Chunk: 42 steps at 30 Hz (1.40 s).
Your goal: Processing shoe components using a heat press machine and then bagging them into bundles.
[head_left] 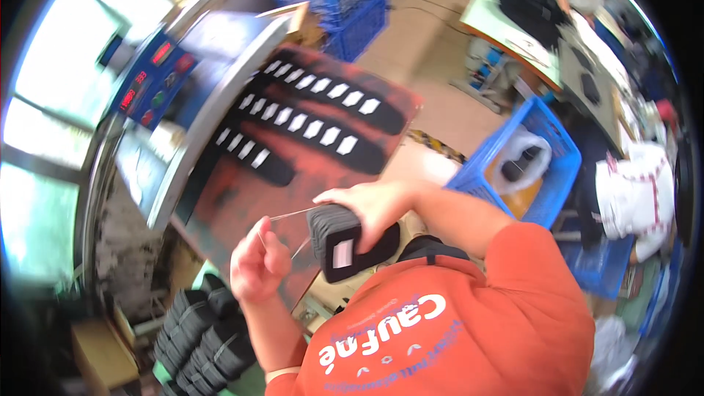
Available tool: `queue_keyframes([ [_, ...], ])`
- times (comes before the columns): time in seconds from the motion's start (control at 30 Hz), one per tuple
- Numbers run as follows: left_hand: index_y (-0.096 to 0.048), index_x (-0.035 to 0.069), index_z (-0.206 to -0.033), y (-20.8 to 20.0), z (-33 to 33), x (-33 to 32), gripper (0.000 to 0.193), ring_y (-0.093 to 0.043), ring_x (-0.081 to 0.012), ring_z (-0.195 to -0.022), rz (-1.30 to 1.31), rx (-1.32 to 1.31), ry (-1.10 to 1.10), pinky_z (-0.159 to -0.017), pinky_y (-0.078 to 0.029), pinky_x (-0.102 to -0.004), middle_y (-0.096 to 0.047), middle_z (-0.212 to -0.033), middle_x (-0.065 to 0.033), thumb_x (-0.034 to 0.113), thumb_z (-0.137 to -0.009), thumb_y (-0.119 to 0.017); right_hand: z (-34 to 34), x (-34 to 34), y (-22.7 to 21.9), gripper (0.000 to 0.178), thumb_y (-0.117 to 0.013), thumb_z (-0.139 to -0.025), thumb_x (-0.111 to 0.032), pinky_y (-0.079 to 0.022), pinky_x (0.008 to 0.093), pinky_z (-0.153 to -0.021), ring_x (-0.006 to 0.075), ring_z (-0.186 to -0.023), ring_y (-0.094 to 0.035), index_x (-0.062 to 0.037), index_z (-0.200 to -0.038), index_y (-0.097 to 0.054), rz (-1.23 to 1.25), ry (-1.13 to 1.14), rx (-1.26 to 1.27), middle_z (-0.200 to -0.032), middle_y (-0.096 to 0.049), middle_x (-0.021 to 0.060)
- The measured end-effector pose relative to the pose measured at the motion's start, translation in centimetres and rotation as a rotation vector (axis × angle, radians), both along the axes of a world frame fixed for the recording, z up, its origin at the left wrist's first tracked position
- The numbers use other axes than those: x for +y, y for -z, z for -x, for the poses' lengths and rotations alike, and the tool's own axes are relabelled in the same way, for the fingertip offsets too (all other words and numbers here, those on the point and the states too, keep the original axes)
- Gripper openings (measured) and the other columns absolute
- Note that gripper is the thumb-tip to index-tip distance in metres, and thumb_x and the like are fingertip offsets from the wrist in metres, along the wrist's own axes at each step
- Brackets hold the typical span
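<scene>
The right hand (375,209) grips a black bundle (334,236) near the red counter's (282,202) 5 o'clock edge. At the bundle's 9 o'clock, the left hand (260,262) pinches a thin, stretched band (292,214). At 11 o'clock lie 3 rows of black pieces (314,129) with white tags.

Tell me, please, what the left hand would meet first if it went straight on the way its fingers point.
Across the red tabletop, the left hand would probably meet the shortest row of black labelled pieces first, though the hand's height is unclear, so it might pass above them.
</scene>
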<state>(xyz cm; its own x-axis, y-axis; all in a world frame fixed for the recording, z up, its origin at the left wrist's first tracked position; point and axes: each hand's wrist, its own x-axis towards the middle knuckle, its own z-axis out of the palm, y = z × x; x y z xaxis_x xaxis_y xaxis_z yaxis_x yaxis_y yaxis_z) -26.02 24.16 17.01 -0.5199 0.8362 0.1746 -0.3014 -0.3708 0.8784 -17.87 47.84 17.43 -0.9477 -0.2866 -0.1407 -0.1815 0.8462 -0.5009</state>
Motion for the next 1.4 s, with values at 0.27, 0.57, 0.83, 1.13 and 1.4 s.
queue_keyframes([
  [0.27, -0.063, -0.001, -0.082, 5.0, -1.9, 14.8, 0.016, -0.057, -0.0315, -0.07, 0.901, 0.814, 0.266, -0.066, -0.047, -0.0326, -0.062, -0.078, -0.0145, -0.002, -0.066, -0.065, -9.8, 15.4, 8.8, 0.095, -0.076, -0.054, -0.007, -0.038, 0.0305, -0.095, 0.0165, -0.114, -0.042, -0.0059, -0.135, -0.026, 1.377, 0.437, 0.09, -0.122, -0.045, 0.0069],
  [0.57, -0.061, 0.001, -0.093, 11.0, -11.1, 30.4, 0.019, -0.058, -0.0298, -0.089, 0.576, 0.846, 0.473, -0.078, -0.047, -0.0356, -0.063, -0.091, -0.0133, 0.001, -0.075, -0.063, -29.9, 26.9, 27.8, 0.038, -0.06, -0.073, -0.018, -0.047, 0.0446, -0.084, 0.0283, -0.09, -0.061, -0.0027, -0.107, -0.054, 2.22, 2.037, 0.243, -0.1, -0.062, 0.0148],
  [0.83, -0.062, 0.0, -0.094, 16.7, -10.8, 29.3, 0.018, -0.061, -0.0287, -0.086, 0.827, 0.8, 0.518, -0.077, -0.047, -0.0334, -0.063, -0.09, -0.0138, 0.007, -0.077, -0.063, -36.8, 40.6, 43.0, 0.05, -0.07, -0.065, -0.008, -0.048, 0.0383, -0.083, 0.0282, -0.092, -0.059, 0.0028, -0.111, -0.053, 1.78, 2.489, 0.765, -0.104, -0.06, 0.0147],
  [1.13, -0.062, 0.001, -0.093, 13.2, -7.8, 26.0, 0.016, -0.061, -0.0272, -0.086, 0.948, 0.804, 0.375, -0.077, -0.048, -0.0328, -0.064, -0.089, -0.0134, 0.005, -0.078, -0.062, -28.9, 39.9, 40.0, 0.044, -0.065, -0.072, -0.008, -0.045, 0.0252, -0.055, 0.0142, -0.065, -0.057, -0.0066, -0.112, -0.048, 1.705, 2.248, 0.99, -0.079, -0.058, 0.0042],
  [1.4, -0.059, -0.001, -0.082, 13.2, 9.0, 18.7, 0.007, -0.057, -0.0158, -0.068, 0.796, 0.623, -1.076, -0.064, -0.047, -0.0281, -0.06, -0.078, -0.0088, 0.005, -0.082, -0.055, -11.9, 23.1, 17.1, 0.008, -0.052, -0.086, -0.004, -0.039, 0.0232, -0.077, 0.0104, -0.083, -0.048, -0.0039, -0.094, -0.052, 1.052, 1.5, 0.63, -0.087, -0.051, 0.0013],
])
